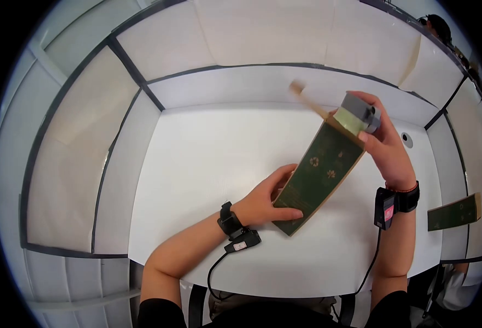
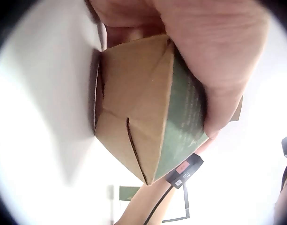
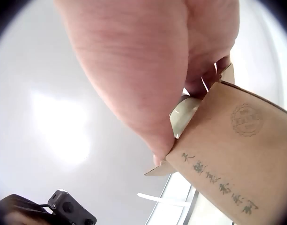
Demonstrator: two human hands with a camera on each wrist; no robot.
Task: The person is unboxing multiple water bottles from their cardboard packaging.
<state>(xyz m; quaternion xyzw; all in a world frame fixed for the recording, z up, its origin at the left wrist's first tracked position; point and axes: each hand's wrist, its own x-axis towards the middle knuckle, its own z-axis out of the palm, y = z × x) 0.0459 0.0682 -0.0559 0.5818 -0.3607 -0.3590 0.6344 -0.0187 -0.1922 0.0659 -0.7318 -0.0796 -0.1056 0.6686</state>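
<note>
Nearest, the left hand (image 1: 263, 202) grips the lower end of the green box (image 1: 320, 169), thumb across its printed face; whether this end touches the white table (image 1: 213, 147) cannot be told. The box slants toward the far right. There, the right hand (image 1: 386, 150) grips the grey-topped container (image 1: 355, 115), which stands partly out of the box's far mouth. Beyond, a blurred flap (image 1: 311, 104) projects to the left. Sound practice: brace the box without crushing it, keep the container aligned with its long axis, and keep the flap clear.
</note>
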